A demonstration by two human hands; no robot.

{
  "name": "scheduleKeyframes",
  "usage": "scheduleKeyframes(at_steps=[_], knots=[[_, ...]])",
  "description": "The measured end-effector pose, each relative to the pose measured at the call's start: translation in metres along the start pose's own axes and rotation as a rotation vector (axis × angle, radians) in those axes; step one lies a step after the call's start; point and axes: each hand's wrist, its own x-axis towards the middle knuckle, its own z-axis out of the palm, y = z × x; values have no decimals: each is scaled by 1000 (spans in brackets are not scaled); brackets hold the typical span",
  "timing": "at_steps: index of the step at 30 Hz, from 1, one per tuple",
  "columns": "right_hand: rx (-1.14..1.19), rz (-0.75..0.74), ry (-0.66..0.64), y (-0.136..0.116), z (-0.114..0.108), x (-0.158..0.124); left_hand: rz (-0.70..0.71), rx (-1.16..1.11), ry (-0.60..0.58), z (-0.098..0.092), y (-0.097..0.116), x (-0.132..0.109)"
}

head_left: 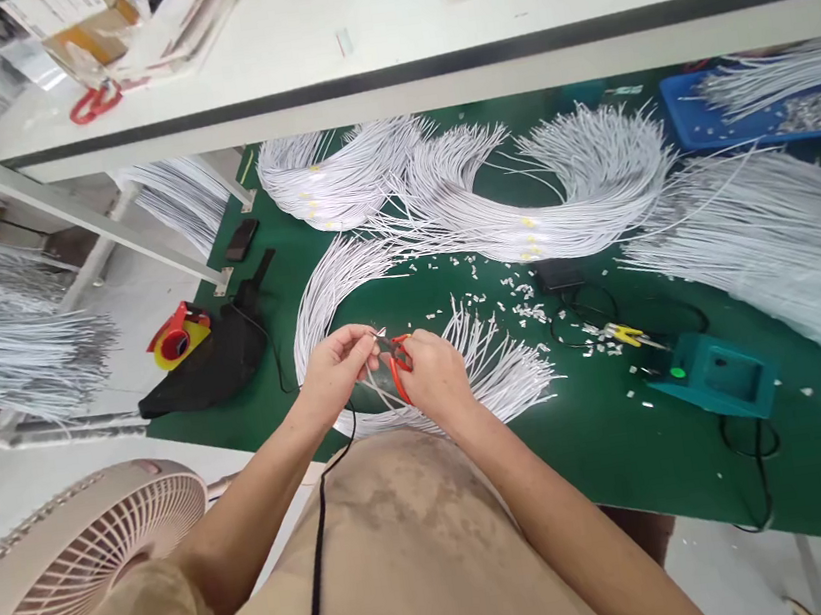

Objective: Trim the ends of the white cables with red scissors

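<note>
My left hand (342, 362) pinches the end of a white wire (383, 392) in front of my body. Close beside it, my right hand (434, 373) is closed round the red handles of a pair of scissors (400, 379). The scissors' blades point left and meet the wire end at my left fingertips; whether they touch it I cannot tell. A curved bundle of white wires (324, 289) lies around both hands, its loose ends (517, 374) fanning out to the right.
Bigger wire bundles (565, 216) lie behind, with small white offcuts (528, 312) scattered before them. To the right are yellow-handled cutters (626, 334), a teal device (722, 372) and a blue tray (688, 115). At left stand a tape dispenser (179, 336), black pouch (214, 369) and fan (96, 561). A shelf (378, 60) overhangs the back.
</note>
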Motion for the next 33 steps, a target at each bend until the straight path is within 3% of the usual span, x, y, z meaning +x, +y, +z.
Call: scheduleKeyframes(at_steps=[3, 10, 22, 25, 30, 33], knots=[[5, -1, -12, -1, 0, -2, 66, 93, 49, 0, -1, 0], [-85, 17, 98, -3, -11, -4, 101, 106, 45, 3, -1, -3], [-6, -2, 28, 2, -16, -5, 113, 134, 109, 9, 8, -13], [221, 53, 14, 6, -19, -4, 92, 122, 137, 9, 6, -14], [925, 206, 19, -1, -28, 1, 79, 114, 124, 10, 7, -17], [1155, 287, 23, -10, -33, 3, 97, 163, 107, 13, 9, -21]])
